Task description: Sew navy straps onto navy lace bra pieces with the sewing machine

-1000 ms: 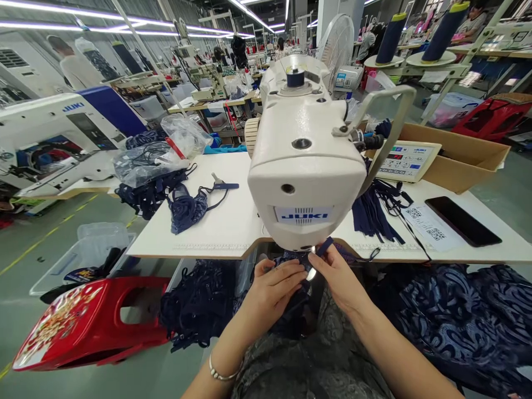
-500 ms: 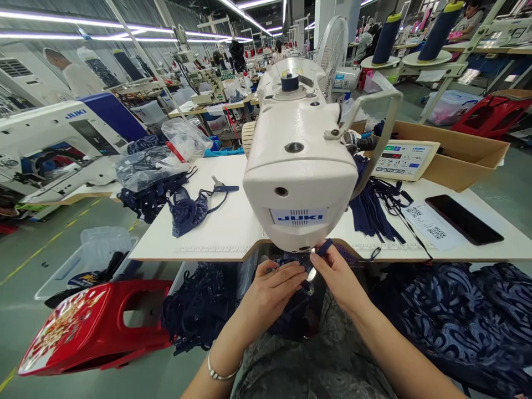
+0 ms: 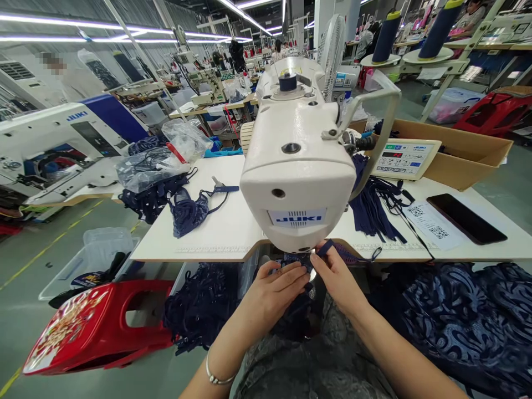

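Note:
At the needle end of a white sewing machine point(image 3: 297, 166), my left hand point(image 3: 272, 291) rests with its fingers together over a navy fabric piece point(image 3: 296, 316) and grips its edge. My right hand point(image 3: 338, 280) pinches a navy strap point(image 3: 326, 246) between thumb and forefinger, close beside the left fingertips. The machine head and my fingers hide the needle and most of the seam area. Dark fabric hangs below my hands towards my lap. On the table to the left lies a navy lace bra point(image 3: 189, 213) with its strap stretched out.
Navy strips point(image 3: 372, 213), a phone point(image 3: 466, 218) and a control panel point(image 3: 405, 159) lie to the right, before a cardboard box point(image 3: 469, 158). A red stool point(image 3: 100, 327) and a bin of navy straps point(image 3: 201, 310) stand at left. Patterned navy fabric point(image 3: 461, 316) hangs at right.
My left fingers have shifted slightly right and lie flatter over the fabric. My right hand keeps its pinch in nearly the same place. The view has shifted a little.

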Available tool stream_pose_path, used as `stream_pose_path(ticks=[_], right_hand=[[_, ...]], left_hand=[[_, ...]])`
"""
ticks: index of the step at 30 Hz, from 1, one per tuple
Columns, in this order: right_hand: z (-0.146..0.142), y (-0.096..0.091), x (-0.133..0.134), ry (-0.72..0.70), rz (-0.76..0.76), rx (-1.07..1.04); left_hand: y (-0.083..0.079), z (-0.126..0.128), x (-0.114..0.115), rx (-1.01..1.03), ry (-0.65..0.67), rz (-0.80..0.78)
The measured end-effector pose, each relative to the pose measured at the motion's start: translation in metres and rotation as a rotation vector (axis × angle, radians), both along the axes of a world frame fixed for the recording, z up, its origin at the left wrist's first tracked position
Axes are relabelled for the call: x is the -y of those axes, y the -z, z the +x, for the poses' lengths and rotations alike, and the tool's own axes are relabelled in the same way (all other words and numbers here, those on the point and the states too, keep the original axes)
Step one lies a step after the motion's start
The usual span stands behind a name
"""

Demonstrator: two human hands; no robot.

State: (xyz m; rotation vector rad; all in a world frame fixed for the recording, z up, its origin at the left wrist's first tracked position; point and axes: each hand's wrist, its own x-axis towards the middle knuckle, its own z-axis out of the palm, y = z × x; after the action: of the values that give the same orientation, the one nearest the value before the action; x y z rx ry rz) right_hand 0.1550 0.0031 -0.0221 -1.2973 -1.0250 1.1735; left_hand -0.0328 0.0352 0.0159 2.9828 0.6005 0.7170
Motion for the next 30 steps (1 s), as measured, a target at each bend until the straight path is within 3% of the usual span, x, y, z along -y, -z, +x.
stream_pose_path(ticks=[6,14,30], right_hand=[[0.016,-0.001,-0.02,-0.011,0.128,0.004],[0.023,-0.021,-0.057,-0.061,0.211,0.376],[0.024,0.006,-0.072,-0.017,0.234,0.51]], left_hand=[[-0.003,0.005,0.007,-0.054,-0.09,0.015],[0.009,0.025,0.025,-0.033,-0.339,0.13],[0.011,0.036,0.025,-0.019,-0.424,0.185]])
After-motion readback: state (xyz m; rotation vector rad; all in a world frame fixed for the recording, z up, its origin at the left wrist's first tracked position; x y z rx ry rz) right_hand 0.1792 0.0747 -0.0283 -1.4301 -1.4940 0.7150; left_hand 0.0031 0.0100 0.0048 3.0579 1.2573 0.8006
